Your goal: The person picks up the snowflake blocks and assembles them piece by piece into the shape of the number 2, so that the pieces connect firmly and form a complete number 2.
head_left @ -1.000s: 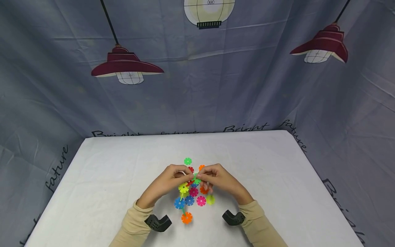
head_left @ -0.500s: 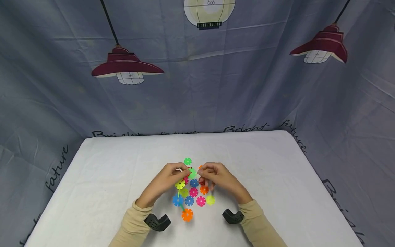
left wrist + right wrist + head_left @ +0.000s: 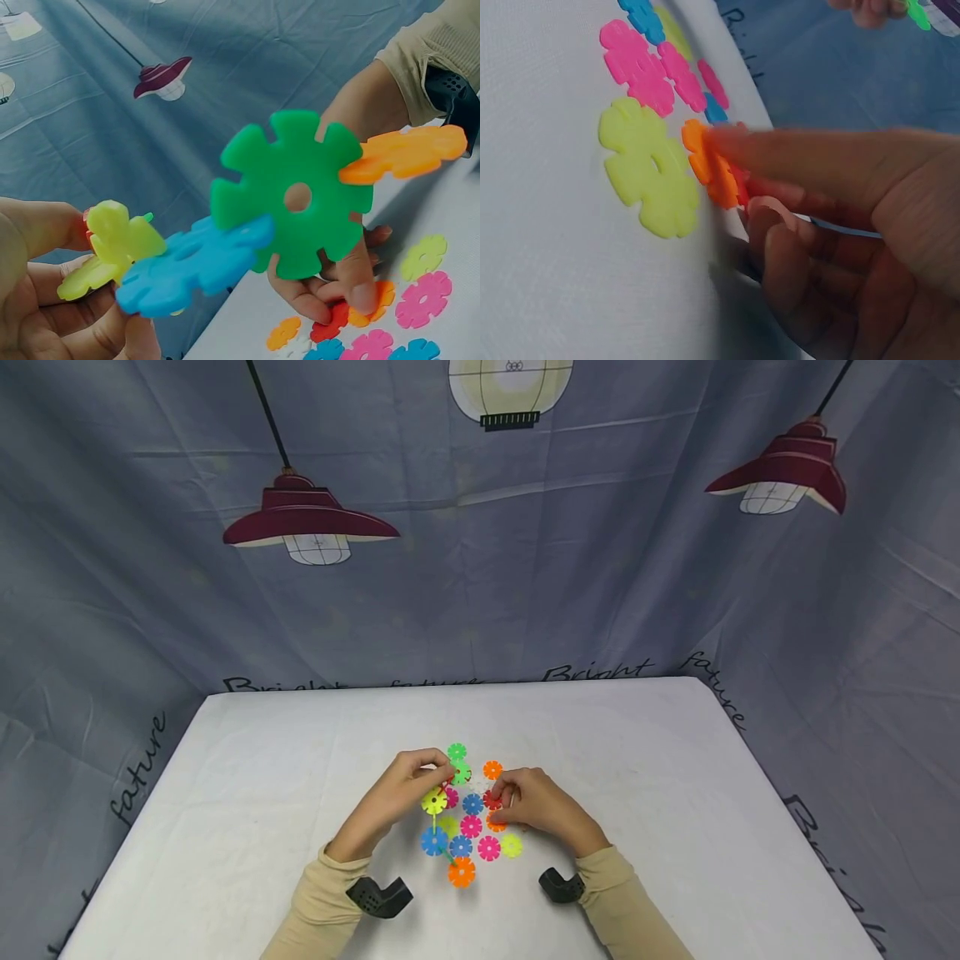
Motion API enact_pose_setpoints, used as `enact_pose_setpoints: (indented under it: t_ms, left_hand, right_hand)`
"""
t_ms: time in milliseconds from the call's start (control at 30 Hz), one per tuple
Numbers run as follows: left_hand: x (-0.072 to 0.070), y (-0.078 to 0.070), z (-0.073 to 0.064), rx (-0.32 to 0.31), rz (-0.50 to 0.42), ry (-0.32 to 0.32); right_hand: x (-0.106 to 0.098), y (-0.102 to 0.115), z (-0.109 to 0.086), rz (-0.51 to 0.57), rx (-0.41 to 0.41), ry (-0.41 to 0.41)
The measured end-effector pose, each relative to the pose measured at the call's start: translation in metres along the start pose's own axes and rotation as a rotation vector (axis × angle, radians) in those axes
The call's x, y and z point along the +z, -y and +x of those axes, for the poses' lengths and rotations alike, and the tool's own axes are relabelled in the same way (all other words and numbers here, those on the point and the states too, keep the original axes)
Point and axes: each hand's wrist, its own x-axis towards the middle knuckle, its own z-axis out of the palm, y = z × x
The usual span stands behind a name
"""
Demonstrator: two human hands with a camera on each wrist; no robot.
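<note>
My left hand [image 3: 401, 789] grips a chain of interlocked notched plastic discs, raised above the table. Along the chain are a yellow disc [image 3: 112, 244], a blue disc [image 3: 191, 262], a dark green disc [image 3: 334, 206] and an orange disc [image 3: 409, 152]. A bright green disc [image 3: 462, 772] and a bit of red show by the left fingertips. My right hand [image 3: 543, 806] is low over the loose discs, fingers loosely bent. Its foremost finger overlaps a flat orange disc [image 3: 720, 180] in the right wrist view; a red disc [image 3: 491, 799] lies right beside, partly hidden by the fingers.
Loose discs lie between the hands on the white table [image 3: 637, 735]: pink [image 3: 488, 848], blue [image 3: 461, 847], lime [image 3: 512, 845] and several more. Another orange disc [image 3: 492, 770] and a green disc [image 3: 457, 751] lie farther back. A grey-blue printed curtain [image 3: 480, 593] hangs behind.
The hands have parted. The left has moved left and slightly back with the chain, the bright green disc now with it; the right has come down to the red and orange discs.
</note>
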Motion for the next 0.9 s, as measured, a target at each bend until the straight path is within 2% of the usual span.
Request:
enact_pose_setpoints:
  t_ms: [433, 633, 767, 900]
  left_hand:
    - [0.000, -0.002, 0.000, -0.001, -0.002, -0.015]
    - [0.000, -0.001, 0.001, -0.005, -0.005, -0.014]
    - [-0.001, 0.000, 0.001, 0.002, -0.001, -0.013]
    - [-0.001, 0.001, 0.001, 0.014, 0.008, -0.009]
  right_hand:
    - [-0.002, 0.008, -0.006, -0.075, 0.019, 0.049]
    - [-0.001, 0.013, -0.007, -0.133, -0.022, 0.077]
    - [-0.001, 0.015, -0.007, -0.123, -0.057, 0.121]
    - [0.000, 0.015, -0.006, -0.104, -0.068, 0.127]
